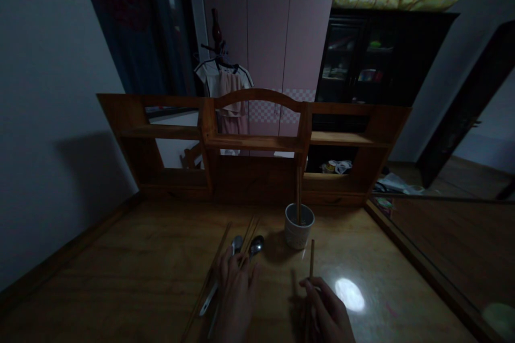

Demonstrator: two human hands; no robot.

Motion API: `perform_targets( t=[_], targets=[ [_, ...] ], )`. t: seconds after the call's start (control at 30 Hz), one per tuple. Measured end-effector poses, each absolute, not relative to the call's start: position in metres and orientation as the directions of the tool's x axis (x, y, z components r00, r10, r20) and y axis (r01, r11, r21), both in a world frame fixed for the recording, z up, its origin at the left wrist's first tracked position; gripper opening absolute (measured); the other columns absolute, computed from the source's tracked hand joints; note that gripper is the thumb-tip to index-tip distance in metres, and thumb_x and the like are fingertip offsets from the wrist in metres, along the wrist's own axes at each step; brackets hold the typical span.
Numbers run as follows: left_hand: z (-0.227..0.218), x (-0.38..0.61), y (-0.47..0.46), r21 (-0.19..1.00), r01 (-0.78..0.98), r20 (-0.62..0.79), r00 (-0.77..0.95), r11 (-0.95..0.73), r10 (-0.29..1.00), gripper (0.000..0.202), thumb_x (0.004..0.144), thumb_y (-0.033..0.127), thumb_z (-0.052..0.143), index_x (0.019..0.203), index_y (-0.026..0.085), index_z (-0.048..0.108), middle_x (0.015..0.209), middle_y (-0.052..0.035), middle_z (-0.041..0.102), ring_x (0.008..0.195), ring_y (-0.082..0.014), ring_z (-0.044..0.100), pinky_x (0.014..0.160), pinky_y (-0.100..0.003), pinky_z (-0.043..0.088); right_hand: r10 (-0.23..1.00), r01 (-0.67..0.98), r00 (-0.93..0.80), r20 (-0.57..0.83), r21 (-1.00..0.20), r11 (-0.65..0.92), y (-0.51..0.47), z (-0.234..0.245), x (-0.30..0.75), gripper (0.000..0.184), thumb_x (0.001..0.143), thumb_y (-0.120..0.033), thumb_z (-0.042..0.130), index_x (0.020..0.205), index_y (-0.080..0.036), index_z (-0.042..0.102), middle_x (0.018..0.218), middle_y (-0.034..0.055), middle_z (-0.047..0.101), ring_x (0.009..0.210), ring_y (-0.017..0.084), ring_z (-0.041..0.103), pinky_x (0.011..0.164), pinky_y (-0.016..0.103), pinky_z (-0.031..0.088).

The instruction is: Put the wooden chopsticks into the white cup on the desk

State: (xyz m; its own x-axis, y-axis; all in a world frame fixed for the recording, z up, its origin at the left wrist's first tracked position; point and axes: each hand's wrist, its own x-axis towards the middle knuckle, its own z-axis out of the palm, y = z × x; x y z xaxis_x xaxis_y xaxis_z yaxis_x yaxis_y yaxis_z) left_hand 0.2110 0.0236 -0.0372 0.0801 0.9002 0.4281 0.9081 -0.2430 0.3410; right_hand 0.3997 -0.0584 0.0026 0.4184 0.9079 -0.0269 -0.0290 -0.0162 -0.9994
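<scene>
My left hand point(237, 286) is low over the table, its fingers closed round wooden chopsticks point(248, 236) whose far ends stick out ahead of it. Beside and under that hand lie two metal spoons: one point(236, 243) with a white handle point(208, 300), the other with a dark, shiny bowl point(256, 245). Another long chopstick point(217, 257) lies along the hand's left side. My right hand point(328, 311) pinches a chopstick point(312, 260) that points forward. Ahead of it stands a light grey cup point(296, 236) with chopsticks point(299, 198) upright inside.
A wooden shelf unit point(257, 142) spans the back of the glossy wooden table point(132, 268). A wall point(60, 118) closes off the left, and a raised edge point(418, 265) runs down the right. Bright light reflects point(349, 295) off the tabletop by my right hand.
</scene>
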Motion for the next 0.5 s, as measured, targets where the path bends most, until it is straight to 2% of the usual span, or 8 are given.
perform_targets(
  t=[0.1, 0.27, 0.4, 0.5],
  targets=[
    [-0.034, 0.211, 0.021, 0.352, 0.908, 0.433, 0.058, -0.228, 0.899, 0.034, 0.093, 0.037, 0.044, 0.101, 0.023, 0.075, 0.115, -0.0113, 0.065, 0.126, -0.0341, 0.044, 0.11, -0.06, 0.03, 0.91, -0.036, 0.412, -0.036, -0.999, -0.023, -0.059, 0.003, 0.399, 0.047, 0.07, -0.064, 0.07, 0.079, -0.018, 0.069, 0.067, 0.0016, 0.062, 0.056, 0.015, 0.057, 0.049, 0.022, 0.045],
    [-0.034, 0.207, 0.017, 0.371, 0.891, 0.473, 0.062, -0.262, 0.879, 0.031, 0.093, 0.033, 0.046, 0.106, 0.023, 0.072, 0.122, -0.0114, 0.061, 0.129, -0.0324, 0.042, 0.109, -0.058, 0.033, 0.919, -0.022, 0.394, -0.016, -1.0, -0.008, -0.06, 0.001, 0.4, 0.044, 0.072, -0.063, 0.07, 0.08, -0.019, 0.07, 0.066, 0.001, 0.062, 0.057, 0.016, 0.058, 0.051, 0.022, 0.047],
    [-0.028, 0.202, 0.018, 0.51, 0.813, 0.482, -0.001, -0.28, 0.876, 0.028, 0.091, 0.028, 0.048, 0.107, 0.028, 0.071, 0.117, -0.0078, 0.063, 0.119, -0.0268, 0.051, 0.104, -0.049, 0.042, 0.929, -0.009, 0.37, -0.009, -1.0, -0.007, -0.06, -0.001, 0.401, 0.044, 0.073, -0.062, 0.069, 0.082, -0.02, 0.07, 0.064, 0.0004, 0.061, 0.056, 0.015, 0.058, 0.05, 0.022, 0.046],
    [-0.019, 0.197, 0.02, 0.619, 0.742, 0.447, -0.063, -0.258, 0.893, 0.027, 0.091, 0.031, 0.048, 0.105, 0.029, 0.071, 0.118, -0.0068, 0.062, 0.117, -0.0254, 0.053, 0.099, -0.043, 0.047, 0.937, -0.013, 0.348, -0.004, -1.0, 0.0, -0.06, -0.004, 0.401, 0.046, 0.077, -0.064, 0.064, 0.081, -0.019, 0.069, 0.061, -0.0001, 0.06, 0.054, 0.015, 0.057, 0.048, 0.022, 0.045]
  ],
)
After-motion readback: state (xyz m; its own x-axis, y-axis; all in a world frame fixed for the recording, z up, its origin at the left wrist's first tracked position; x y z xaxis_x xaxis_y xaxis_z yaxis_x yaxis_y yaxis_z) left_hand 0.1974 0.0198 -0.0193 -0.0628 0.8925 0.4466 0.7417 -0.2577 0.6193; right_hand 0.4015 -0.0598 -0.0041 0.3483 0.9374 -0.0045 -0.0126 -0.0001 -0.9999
